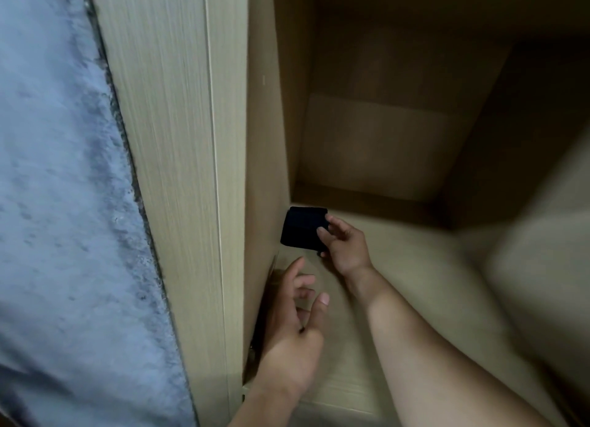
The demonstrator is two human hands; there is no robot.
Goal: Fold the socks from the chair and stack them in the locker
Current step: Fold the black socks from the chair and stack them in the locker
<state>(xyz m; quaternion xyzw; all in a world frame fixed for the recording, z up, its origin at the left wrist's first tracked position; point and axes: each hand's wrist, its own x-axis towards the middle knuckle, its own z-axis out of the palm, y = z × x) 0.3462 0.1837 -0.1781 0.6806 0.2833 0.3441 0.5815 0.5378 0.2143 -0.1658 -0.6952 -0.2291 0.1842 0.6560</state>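
Right hand (346, 246) pinching square dark folded sock (303, 228), smooth wooden locker (261, 139)

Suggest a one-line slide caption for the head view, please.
Right hand places folded dark sock in the locker corner; left hand open.

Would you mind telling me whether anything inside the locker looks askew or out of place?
Nothing stands out. The folded dark sock sits squarely in the locker's back left corner, held by the right hand; the left hand hovers open nearby.

bare forearms, no sleeves, short fingernails
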